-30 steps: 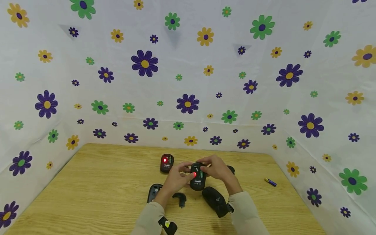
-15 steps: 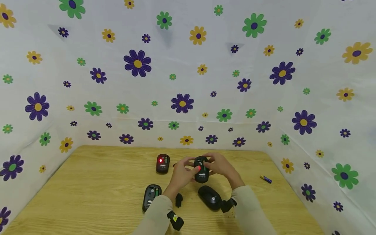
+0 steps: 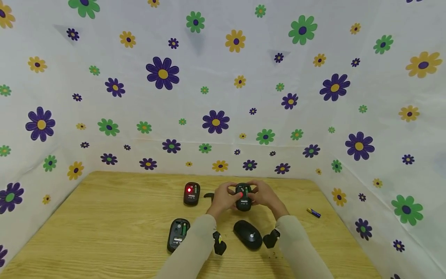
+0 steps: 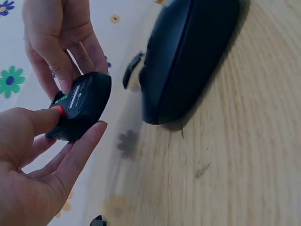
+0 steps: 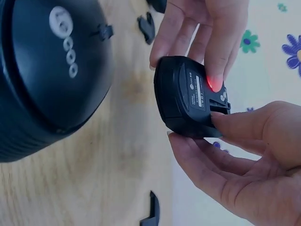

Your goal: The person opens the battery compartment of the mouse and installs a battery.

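Both hands hold a black computer mouse (image 3: 243, 206) underside up, raised off the table. Its battery bay lies uncovered, with a green battery (image 3: 247, 191) showing in it. My left hand (image 3: 223, 198) grips one side; its thumb lies over the sensor, and the thumb tip glows red. My right hand (image 3: 265, 193) grips the opposite side, with the thumb at the battery bay. In the right wrist view, this thumb (image 5: 237, 125) touches the bay's edge beside the dark slot. Fingers of both hands support the mouse from below.
An overturned mouse (image 3: 192, 198) with a red light lies at the back. Another overturned one (image 3: 175, 239) sits front left, partly behind the left sleeve. An upright mouse (image 3: 247, 235) stands in front of the hands. A small curved black cover (image 3: 210, 195) and a loose battery (image 3: 314, 212) lie nearby.
Both hands have carried the held mouse slightly farther back and to the right. The left forearm now hides a small black piece seen earlier. The head view has shifted slightly.
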